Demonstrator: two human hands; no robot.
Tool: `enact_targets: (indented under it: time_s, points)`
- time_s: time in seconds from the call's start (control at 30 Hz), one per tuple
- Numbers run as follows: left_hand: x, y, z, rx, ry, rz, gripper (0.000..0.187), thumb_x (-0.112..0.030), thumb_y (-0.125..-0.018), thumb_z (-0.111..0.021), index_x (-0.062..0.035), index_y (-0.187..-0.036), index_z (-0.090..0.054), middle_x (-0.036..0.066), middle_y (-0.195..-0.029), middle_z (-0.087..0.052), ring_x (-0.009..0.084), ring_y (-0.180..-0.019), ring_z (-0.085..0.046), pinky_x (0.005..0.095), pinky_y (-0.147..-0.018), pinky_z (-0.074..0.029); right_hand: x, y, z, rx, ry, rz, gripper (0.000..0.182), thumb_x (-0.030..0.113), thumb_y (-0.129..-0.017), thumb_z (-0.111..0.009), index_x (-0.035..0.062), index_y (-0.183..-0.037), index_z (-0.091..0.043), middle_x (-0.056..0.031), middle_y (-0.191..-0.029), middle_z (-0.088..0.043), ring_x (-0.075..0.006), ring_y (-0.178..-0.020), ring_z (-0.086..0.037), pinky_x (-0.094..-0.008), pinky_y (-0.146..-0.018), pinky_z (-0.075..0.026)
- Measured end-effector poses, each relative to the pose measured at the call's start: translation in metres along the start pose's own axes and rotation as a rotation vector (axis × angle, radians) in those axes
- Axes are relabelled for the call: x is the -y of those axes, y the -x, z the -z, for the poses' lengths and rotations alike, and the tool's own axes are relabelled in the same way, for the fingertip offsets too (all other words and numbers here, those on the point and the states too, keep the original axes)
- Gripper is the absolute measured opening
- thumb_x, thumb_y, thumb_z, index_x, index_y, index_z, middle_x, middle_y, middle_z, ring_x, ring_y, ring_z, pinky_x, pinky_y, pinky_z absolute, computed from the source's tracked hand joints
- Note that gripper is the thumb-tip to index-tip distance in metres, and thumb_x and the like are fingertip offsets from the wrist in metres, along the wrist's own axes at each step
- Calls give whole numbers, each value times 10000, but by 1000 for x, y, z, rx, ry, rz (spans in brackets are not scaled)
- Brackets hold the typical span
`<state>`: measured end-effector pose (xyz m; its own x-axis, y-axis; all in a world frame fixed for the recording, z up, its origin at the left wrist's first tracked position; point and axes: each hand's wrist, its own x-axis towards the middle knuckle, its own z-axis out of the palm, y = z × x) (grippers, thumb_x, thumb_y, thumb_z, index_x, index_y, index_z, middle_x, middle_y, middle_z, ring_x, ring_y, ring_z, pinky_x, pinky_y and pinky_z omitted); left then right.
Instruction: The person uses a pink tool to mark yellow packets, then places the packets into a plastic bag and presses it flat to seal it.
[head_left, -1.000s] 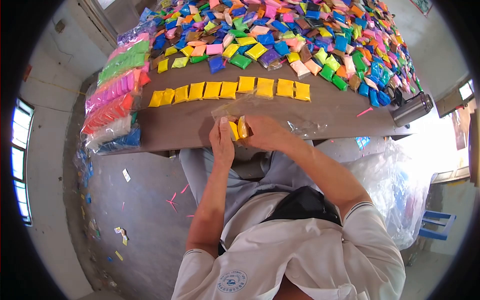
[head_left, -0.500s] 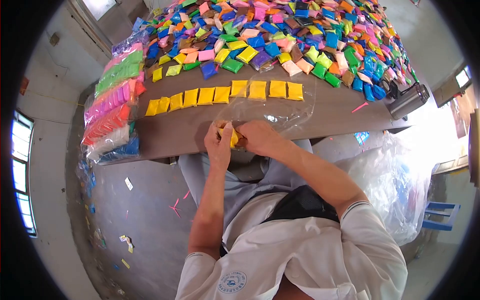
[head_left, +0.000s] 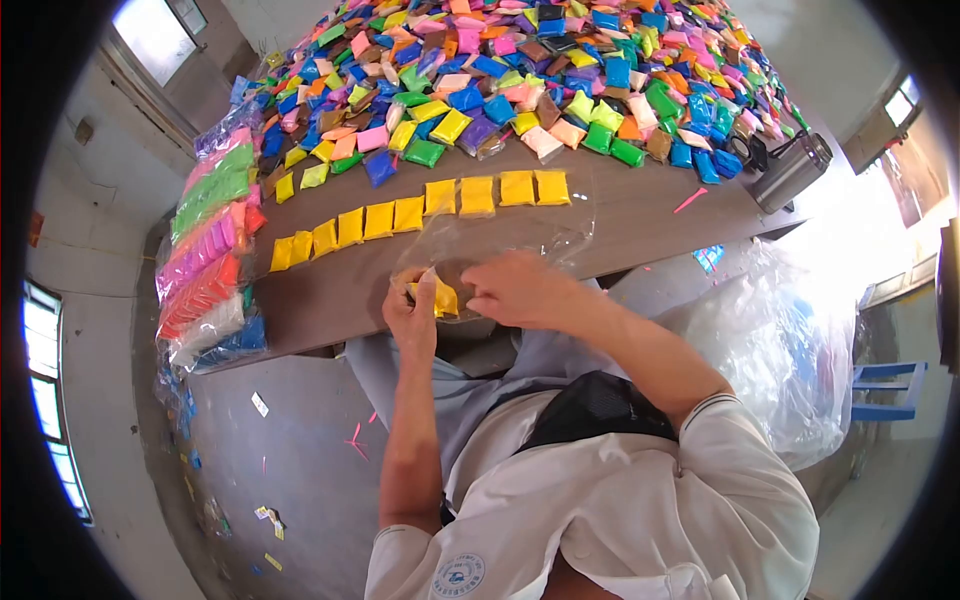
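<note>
My left hand [head_left: 408,312] is closed on a yellow packet [head_left: 446,300] at the table's front edge, above my lap. A little to its right is my right hand [head_left: 520,290], its thumb and forefinger apart and nothing visible between them. A large clear plastic bag [head_left: 500,238] spreads from my left hand across the table, beneath or beside my right hand. Its far end overlaps a slanting row of several yellow packets [head_left: 408,214]. How the bag is held is hidden by my fingers.
A big heap of coloured packets [head_left: 480,70] covers the table's far side. Bagged rows of packets [head_left: 200,265] line the left edge. A metal flask [head_left: 790,172] and a pink stick [head_left: 690,200] are at right. Clear plastic [head_left: 770,350] stands beside a blue stool [head_left: 888,392].
My right hand has moved off the yellow packet to the right, while my left hand keeps hold of it. The whole view has shifted and turned slightly.
</note>
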<state>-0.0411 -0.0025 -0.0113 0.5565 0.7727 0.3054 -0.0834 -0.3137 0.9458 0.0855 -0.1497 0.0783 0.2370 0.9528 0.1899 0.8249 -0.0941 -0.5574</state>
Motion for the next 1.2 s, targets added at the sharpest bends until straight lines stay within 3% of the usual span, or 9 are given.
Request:
enact_targets:
  time_s: [0.07,0.13,0.2,0.27,0.47,0.57,0.77,0.97,1.2]
  points:
    - [1,-1,0,0,-12,-34,188,-187,-924,-643,-3,-959,-658,32,-859,-619,108,-777,-551,254,-705,-457,10,18,47,-15,-251,-16,205,175,-845,-671,9,-963,-660,-132,-764,-673,-279,-695,-658,-363,-646,-517]
    - [-1,1,-1,6,19,28,178,-178,-922,-640,-3,-951,-657,29,-852,-617,105,-766,-549,252,-695,-454,0,35,74,-402,-278,-75,163,140,-882,-647,27,-994,-684,-48,-727,-661,-140,-652,-618,-294,-609,-491]
    - [-3,1,1,18,5,32,172,-171,-921,-637,-2,-948,-654,27,-846,-613,101,-756,-546,250,-687,-452,-37,30,98,-640,-153,-268,177,164,-872,-631,32,-980,-678,-95,-739,-661,-175,-648,-634,-317,-608,-482]
    - [-6,-1,1,35,-47,-25,170,-165,-921,-633,2,-950,-649,26,-840,-608,96,-747,-543,247,-679,-451,-88,25,112,-640,-142,-317,185,152,-866,-627,28,-991,-680,-111,-785,-675,-198,-697,-650,-311,-659,-497]
    - [-4,2,-2,3,17,7,201,-179,-932,-636,19,-965,-636,24,-833,-600,84,-737,-536,241,-668,-450,-170,-6,95,-235,-37,-276,291,184,-801,-693,42,-1055,-671,-168,-955,-692,-273,-892,-662,-354,-776,-510]
    - [-2,1,-1,12,-3,9,205,-183,-931,-642,18,-967,-636,24,-844,-607,83,-736,-537,239,-667,-451,-199,-14,71,-156,201,99,412,216,-719,-767,65,-1086,-656,-164,-1024,-676,-315,-964,-637,-403,-821,-500]
    - [-2,1,0,13,-34,-34,210,-188,-931,-639,18,-972,-635,31,-852,-614,88,-737,-542,241,-669,-452,-175,-17,73,13,236,-65,460,260,-646,-813,41,-998,-615,-161,-944,-649,-339,-929,-614,-439,-798,-486]
    - [-4,2,0,26,3,3,212,-189,-930,-636,19,-970,-634,31,-838,-608,96,-744,-544,252,-675,-453,-158,-25,78,-161,-77,-246,440,261,-687,-783,42,-1015,-588,-150,-1023,-655,-334,-945,-638,-408,-823,-498]
    - [-9,2,-1,13,-23,-9,197,-183,-933,-624,12,-957,-638,16,-831,-601,88,-745,-535,245,-682,-446,-152,-57,61,29,74,-199,544,298,-679,-797,68,-1108,-553,-146,-1055,-651,-321,-1042,-617,-391,-887,-486]
